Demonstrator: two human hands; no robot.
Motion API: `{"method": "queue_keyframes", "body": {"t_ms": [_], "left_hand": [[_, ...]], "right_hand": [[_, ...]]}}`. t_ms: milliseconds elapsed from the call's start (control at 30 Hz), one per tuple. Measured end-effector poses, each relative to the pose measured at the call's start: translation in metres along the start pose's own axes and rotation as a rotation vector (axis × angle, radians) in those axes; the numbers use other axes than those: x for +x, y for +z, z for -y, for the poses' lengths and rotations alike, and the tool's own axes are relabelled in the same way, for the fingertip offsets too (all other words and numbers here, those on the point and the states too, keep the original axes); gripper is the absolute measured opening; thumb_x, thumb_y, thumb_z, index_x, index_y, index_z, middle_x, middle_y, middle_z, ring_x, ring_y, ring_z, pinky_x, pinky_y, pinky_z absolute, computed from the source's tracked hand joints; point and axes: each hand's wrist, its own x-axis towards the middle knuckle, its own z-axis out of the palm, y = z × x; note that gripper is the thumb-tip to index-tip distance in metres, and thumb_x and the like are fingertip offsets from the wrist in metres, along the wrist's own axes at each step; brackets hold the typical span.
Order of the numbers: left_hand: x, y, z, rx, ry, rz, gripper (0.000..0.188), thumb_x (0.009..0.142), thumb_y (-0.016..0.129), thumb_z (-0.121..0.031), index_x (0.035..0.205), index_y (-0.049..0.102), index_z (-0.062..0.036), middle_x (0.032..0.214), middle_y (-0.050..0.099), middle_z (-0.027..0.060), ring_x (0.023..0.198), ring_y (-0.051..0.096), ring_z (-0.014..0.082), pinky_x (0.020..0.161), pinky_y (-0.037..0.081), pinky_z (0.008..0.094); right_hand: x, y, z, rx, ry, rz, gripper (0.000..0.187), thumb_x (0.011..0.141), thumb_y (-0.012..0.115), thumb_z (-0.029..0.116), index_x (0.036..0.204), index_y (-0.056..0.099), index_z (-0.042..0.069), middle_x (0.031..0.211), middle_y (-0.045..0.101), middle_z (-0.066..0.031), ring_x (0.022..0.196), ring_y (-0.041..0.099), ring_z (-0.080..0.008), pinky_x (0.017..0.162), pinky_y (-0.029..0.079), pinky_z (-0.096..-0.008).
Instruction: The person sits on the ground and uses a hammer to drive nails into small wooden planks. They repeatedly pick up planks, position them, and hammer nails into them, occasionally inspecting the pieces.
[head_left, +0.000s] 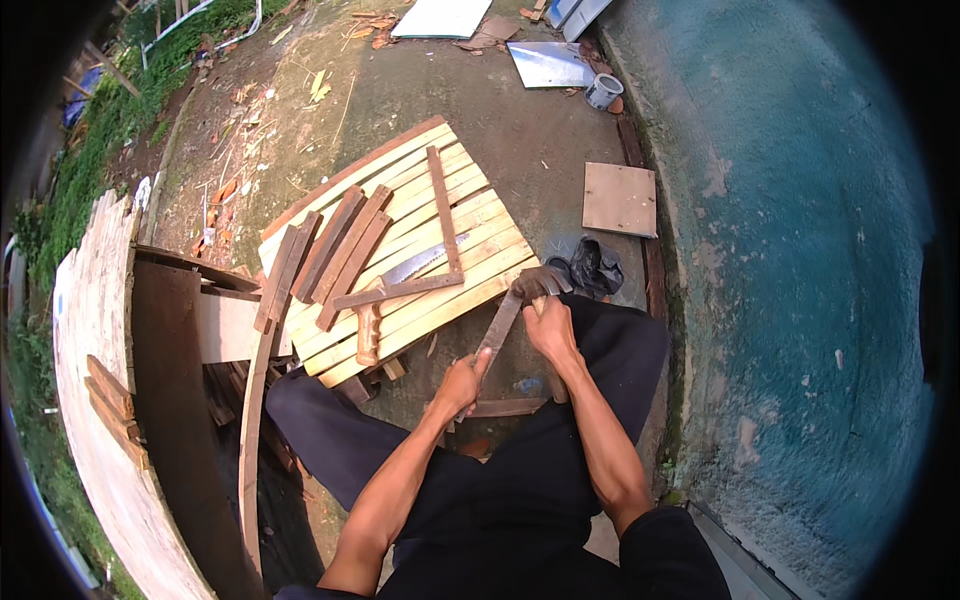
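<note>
A slatted wooden surface (490, 230) lay ahead. Near its right corner, the left hand (462, 385) gripped a wooden strip (500, 326), its long axis slanting from lower left to upper right, far end pointing toward a dark-headed tool (541, 281) clasped in the right hand (550, 330).

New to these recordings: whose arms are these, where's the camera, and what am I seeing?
There is no machine here, only a person working bare-handed. This single picture comes from a fisheye camera on the person's head, looking down, so straight edges bend. The left hand holds a narrow brown wooden strip; the right hand grips what looks like a dark-headed hammer with a pale wooden handle. In front, a pale slatted wooden platform carries brown wooden bars, an L-shaped brown wooden piece, and a silver-bladed saw with a wooden handle.
</note>
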Motion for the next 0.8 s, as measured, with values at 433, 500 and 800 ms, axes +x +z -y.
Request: {"method": "queue_keyframes", "body": {"t_ms": [433, 500, 800], "left_hand": [[0.002, -0.005, -0.004, 0.016, 0.016, -0.013, 0.07, 0.101, 0.04, -0.057, 0.128, 0.056, 0.0049, 0.054, 0.051, 0.0093, 0.038, 0.052, 0.0207, 0.04, 0.044, 0.0362], [0.003, -0.006, -0.002, 0.034, 0.006, -0.003, 0.069, 0.101, 0.04, -0.057, 0.127, 0.056, 0.0051, 0.054, 0.051, 0.0093, 0.038, 0.052, 0.0205, 0.04, 0.044, 0.0363], [0.003, -0.006, 0.003, 0.01, -0.041, 0.041, 0.07, 0.102, 0.036, -0.059, 0.124, 0.059, 0.0033, 0.052, 0.048, 0.0065, 0.037, 0.05, 0.0167, 0.036, 0.042, 0.035]], "right_hand": [[0.017, -0.008, -0.03, 0.229, 0.108, -0.025, 0.032, 0.082, 0.063, 0.019, 0.102, 0.063, -0.006, 0.087, 0.067, -0.0287, 0.087, 0.069, -0.0403, 0.076, 0.053, -0.0439], [0.019, -0.014, -0.031, 0.388, 0.068, -0.169, 0.011, 0.088, 0.057, 0.011, 0.088, 0.055, 0.001, 0.069, 0.055, -0.0104, 0.056, 0.053, -0.0205, 0.049, 0.04, -0.0345], [0.015, -0.007, -0.035, 0.121, 0.052, -0.046, 0.026, 0.085, 0.061, 0.014, 0.102, 0.056, -0.005, 0.072, 0.06, -0.0167, 0.059, 0.058, -0.0277, 0.053, 0.046, -0.0385]]}}
